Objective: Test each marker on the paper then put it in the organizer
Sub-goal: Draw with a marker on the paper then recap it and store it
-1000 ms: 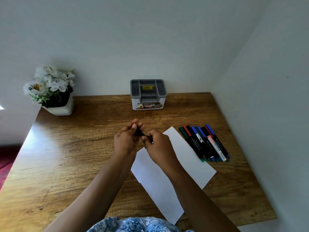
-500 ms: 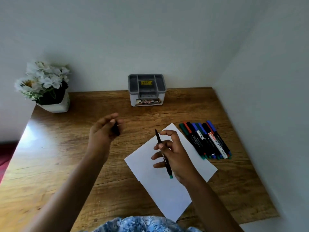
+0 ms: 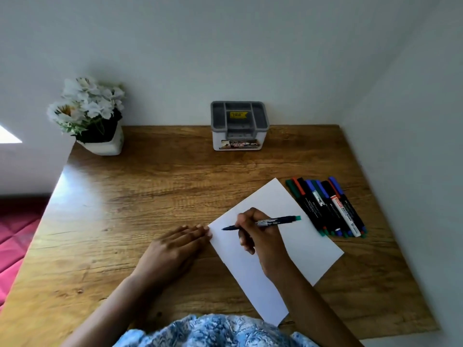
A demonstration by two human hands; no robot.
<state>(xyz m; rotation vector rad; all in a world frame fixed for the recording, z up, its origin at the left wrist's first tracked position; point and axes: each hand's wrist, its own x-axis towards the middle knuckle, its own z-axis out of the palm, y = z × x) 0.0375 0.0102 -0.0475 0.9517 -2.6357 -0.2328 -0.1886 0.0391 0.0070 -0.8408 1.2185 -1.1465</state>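
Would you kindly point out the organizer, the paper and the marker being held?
organizer [image 3: 239, 136]: head view, white front wall.
paper [image 3: 308, 249]: head view, bare right part.
marker [image 3: 278, 219]: head view, dark barrel.

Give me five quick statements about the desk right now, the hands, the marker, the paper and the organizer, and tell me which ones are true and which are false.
1. The right hand holds a marker with its tip over the paper. True.
2. The left hand is gripping the organizer. False: it lies flat on the table, fingertips at the paper's left edge.
3. The organizer stands at the back of the table by the wall. True.
4. The spare markers lie left of the paper. False: they lie in a row to its right.
5. A flower pot sits at the table's back left corner. True.
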